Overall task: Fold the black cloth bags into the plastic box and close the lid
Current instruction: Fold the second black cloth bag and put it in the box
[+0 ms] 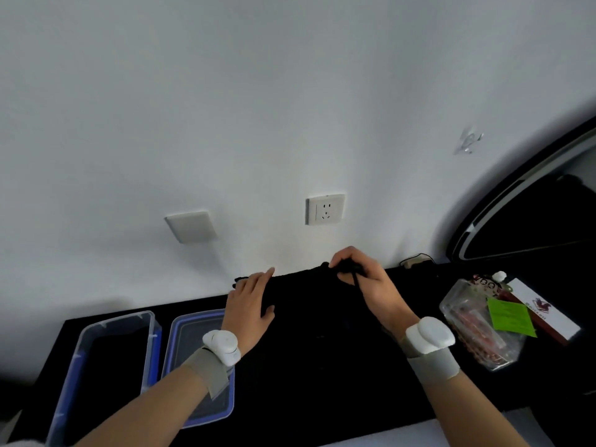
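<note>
**Black cloth bag spread flat, drawstring the weak point**

Black cloth bag (306,304) lies on the dark table (322,398), right of the open plastic box (113,350) and its lid (196,366). The left hand (250,304) presses flat, fingers open, gripping nothing. The right hand (358,279) is pinched shut on the drawstring (356,282). Pulling could bunch the 1 bag and spoil the fold, since black on black hides its edges.

White wall (258,91), socket (325,209) (blank plate (191,226) beside), black tabletop (322,398)
</note>
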The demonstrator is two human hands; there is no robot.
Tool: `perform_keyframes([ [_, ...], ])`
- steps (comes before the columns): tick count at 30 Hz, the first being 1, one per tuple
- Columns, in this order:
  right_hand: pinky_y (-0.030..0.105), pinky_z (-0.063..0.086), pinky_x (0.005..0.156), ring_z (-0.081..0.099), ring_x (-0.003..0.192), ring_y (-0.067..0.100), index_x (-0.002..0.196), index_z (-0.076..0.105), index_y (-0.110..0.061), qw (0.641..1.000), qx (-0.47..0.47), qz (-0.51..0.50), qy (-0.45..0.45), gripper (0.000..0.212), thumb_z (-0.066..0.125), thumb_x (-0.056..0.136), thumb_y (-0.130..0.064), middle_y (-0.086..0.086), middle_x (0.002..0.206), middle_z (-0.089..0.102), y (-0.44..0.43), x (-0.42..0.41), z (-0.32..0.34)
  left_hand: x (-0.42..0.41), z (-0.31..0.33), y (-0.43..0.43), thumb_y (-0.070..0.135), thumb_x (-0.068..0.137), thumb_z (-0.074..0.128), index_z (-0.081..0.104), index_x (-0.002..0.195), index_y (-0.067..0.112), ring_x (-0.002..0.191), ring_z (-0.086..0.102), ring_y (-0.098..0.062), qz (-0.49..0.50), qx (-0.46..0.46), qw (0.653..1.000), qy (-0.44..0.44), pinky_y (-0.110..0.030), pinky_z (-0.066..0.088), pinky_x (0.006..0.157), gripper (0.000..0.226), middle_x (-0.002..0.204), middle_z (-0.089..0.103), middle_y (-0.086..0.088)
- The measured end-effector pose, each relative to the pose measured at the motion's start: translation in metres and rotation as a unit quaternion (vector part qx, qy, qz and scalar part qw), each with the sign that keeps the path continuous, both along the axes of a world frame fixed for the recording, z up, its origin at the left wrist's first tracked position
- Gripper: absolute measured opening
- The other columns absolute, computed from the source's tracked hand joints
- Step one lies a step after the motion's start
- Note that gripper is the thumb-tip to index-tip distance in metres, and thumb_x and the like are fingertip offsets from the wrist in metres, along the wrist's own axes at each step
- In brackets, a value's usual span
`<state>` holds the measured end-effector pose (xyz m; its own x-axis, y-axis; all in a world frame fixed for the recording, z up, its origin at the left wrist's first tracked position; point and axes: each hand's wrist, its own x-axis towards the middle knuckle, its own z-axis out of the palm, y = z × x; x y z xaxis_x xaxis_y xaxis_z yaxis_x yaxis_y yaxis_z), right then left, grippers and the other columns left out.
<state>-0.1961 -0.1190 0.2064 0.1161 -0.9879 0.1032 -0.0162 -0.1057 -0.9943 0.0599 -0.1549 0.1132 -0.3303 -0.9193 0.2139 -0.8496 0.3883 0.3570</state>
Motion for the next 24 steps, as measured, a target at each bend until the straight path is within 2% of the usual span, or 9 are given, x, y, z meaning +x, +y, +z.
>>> perform_keyframes([
  [2, 0.021, 0.040, 0.072, 0.057, 0.077, 0.007, 0.094, 0.062, -0.005, 0.999, -0.008, 0.012, -0.028, 0.016, 0.057, 0.080, 0.000, -0.007, 0.083, 0.063, -0.003, -0.009, 0.019, 0.000, 0.015, -0.008, 0.028, 0.079, 0.073, 0.051, 0.135, 0.024, 0.103, 0.055, -0.024, 0.003, -0.050, 0.998, -0.035, -0.037, 0.043, 0.085, 0.060, 0.113, 0.057, 0.002],
  [4, 0.018, 0.042, 0.068, 0.057, 0.073, 0.007, 0.094, 0.061, -0.003, 0.999, -0.023, 0.002, -0.040, 0.015, 0.056, 0.081, 0.004, -0.005, 0.081, 0.063, -0.003, -0.019, 0.038, 0.005, 0.025, -0.017, 0.035, 0.080, 0.072, 0.064, 0.112, 0.022, 0.095, 0.057, -0.023, -0.004, -0.079, 0.995, -0.058, -0.037, 0.042, 0.083, 0.035, 0.101, 0.057, 0.003],
  [6, 0.017, 0.044, 0.068, 0.059, 0.073, 0.007, 0.095, 0.059, -0.001, 0.998, -0.038, -0.021, -0.039, 0.018, 0.053, 0.085, 0.013, -0.005, 0.081, 0.064, -0.005, -0.033, 0.055, 0.013, 0.036, -0.024, 0.043, 0.087, 0.066, 0.065, 0.097, 0.019, 0.088, 0.059, -0.021, -0.003, -0.022, 0.999, -0.023, -0.038, 0.045, 0.080, 0.025, 0.094, 0.056, 0.004],
  [9, 0.016, 0.048, 0.071, 0.062, 0.077, 0.007, 0.097, 0.060, -0.001, 0.998, -0.045, -0.052, -0.010, 0.023, 0.050, 0.088, 0.018, -0.007, 0.082, 0.067, -0.008, -0.052, 0.073, 0.024, 0.056, -0.028, 0.054, 0.088, 0.056, 0.063, 0.093, 0.021, 0.080, 0.063, -0.017, 0.016, 0.087, 0.992, 0.087, -0.040, 0.052, 0.075, 0.034, 0.086, 0.063, 0.006],
  [13, 0.014, 0.050, 0.079, 0.064, 0.087, 0.009, 0.098, 0.064, -0.001, 0.995, -0.031, -0.088, 0.030, 0.028, 0.052, 0.085, 0.021, -0.003, 0.089, 0.068, -0.015, -0.067, 0.083, 0.032, 0.089, -0.032, 0.042, 0.089, 0.067, 0.069, 0.091, 0.022, 0.078, 0.067, -0.012, 0.037, 0.062, 0.985, 0.157, -0.039, 0.055, 0.076, 0.020, 0.082, 0.071, 0.006],
  [17, 0.020, 0.050, 0.075, 0.058, 0.086, 0.017, 0.090, 0.069, -0.007, 0.986, 0.062, -0.153, -0.010, 0.046, 0.036, 0.077, 0.021, 0.005, 0.089, 0.066, -0.019, -0.077, 0.074, 0.031, 0.139, -0.037, 0.031, 0.079, 0.080, 0.073, 0.090, 0.017, 0.082, 0.068, -0.014, 0.084, 0.044, 0.951, 0.293, -0.031, 0.051, 0.078, 0.019, 0.084, 0.073, 0.003],
  [20, 0.030, 0.050, 0.084, 0.061, 0.091, 0.022, 0.096, 0.072, -0.009, 0.976, 0.133, -0.167, -0.036, 0.050, 0.032, 0.080, 0.017, 0.011, 0.097, 0.067, -0.024, -0.085, 0.059, 0.030, 0.172, -0.040, 0.030, 0.077, 0.083, 0.074, 0.085, 0.016, 0.078, 0.068, -0.012, 0.071, 0.017, 0.949, 0.306, -0.026, 0.051, 0.075, 0.018, 0.082, 0.073, 0.004],
  [22, 0.026, 0.047, 0.077, 0.062, 0.084, 0.020, 0.101, 0.070, -0.009, 0.960, 0.163, -0.224, -0.041, 0.048, 0.032, 0.084, 0.015, 0.010, 0.097, 0.067, -0.027, -0.083, 0.051, 0.030, 0.184, -0.041, 0.031, 0.077, 0.082, 0.074, 0.085, 0.019, 0.078, 0.069, -0.009, 0.059, 0.018, 0.951, 0.303, -0.025, 0.053, 0.076, 0.016, 0.082, 0.073, 0.007],
  [24, 0.023, 0.044, 0.070, 0.060, 0.085, 0.020, 0.107, 0.067, -0.012, 0.940, 0.141, -0.307, -0.035, 0.044, 0.035, 0.085, 0.010, 0.006, 0.097, 0.065, -0.030, -0.076, 0.044, 0.029, 0.190, -0.040, 0.031, 0.078, 0.082, 0.074, 0.085, 0.021, 0.078, 0.069, -0.008, 0.044, 0.030, 0.954, 0.294, -0.025, 0.054, 0.077, 0.014, 0.082, 0.073, 0.008],
])
